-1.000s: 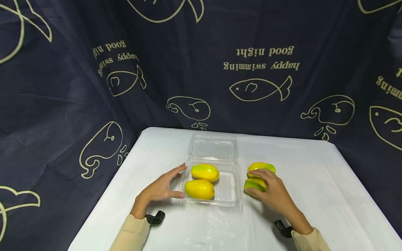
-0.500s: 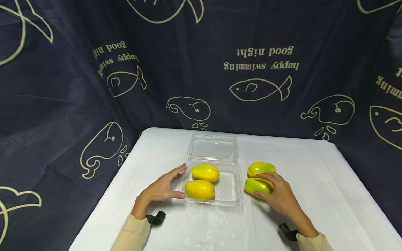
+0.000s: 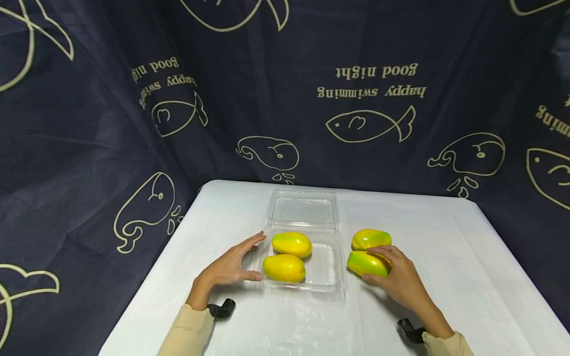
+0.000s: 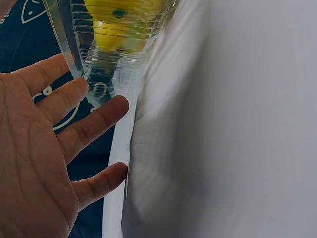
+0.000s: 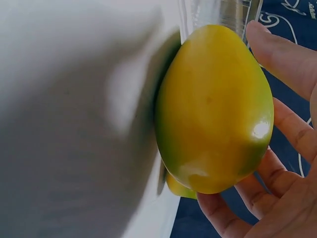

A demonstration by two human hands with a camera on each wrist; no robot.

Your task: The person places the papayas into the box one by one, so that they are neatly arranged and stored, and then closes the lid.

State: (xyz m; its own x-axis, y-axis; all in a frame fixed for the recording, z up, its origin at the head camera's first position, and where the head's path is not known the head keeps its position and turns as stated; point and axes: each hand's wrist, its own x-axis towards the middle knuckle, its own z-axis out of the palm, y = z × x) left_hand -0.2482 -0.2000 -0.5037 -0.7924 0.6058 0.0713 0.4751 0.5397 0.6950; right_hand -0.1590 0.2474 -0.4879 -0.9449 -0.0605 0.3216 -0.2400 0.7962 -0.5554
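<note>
In the head view, a clear plastic clamshell box [image 3: 322,267] lies with its lid [image 3: 303,207] folded back. Two yellow fruits that look like papayas, a far one [image 3: 291,244] and a near one [image 3: 284,268], lie in its left half. My left hand [image 3: 227,267] is beside the box's left side, fingers spread, thumb apart, holding nothing. Right of the box, my right hand [image 3: 401,277] has thumb and fingers around a yellow-green papaya [image 3: 367,263], large in the right wrist view [image 5: 213,109]. Another papaya [image 3: 370,239] lies just behind it. Some fingertips are hidden behind the fruit.
A white cloth covers the table [image 3: 303,326]. A dark blue curtain [image 3: 267,89] with fish drawings and lettering hangs behind and at the sides. Black wrist devices show on the left wrist [image 3: 221,309] and right wrist [image 3: 410,331].
My right hand has slid to the right along the near papaya, uncovering more of both papayas there. Those fruits, the box and my left hand have stayed almost in place.
</note>
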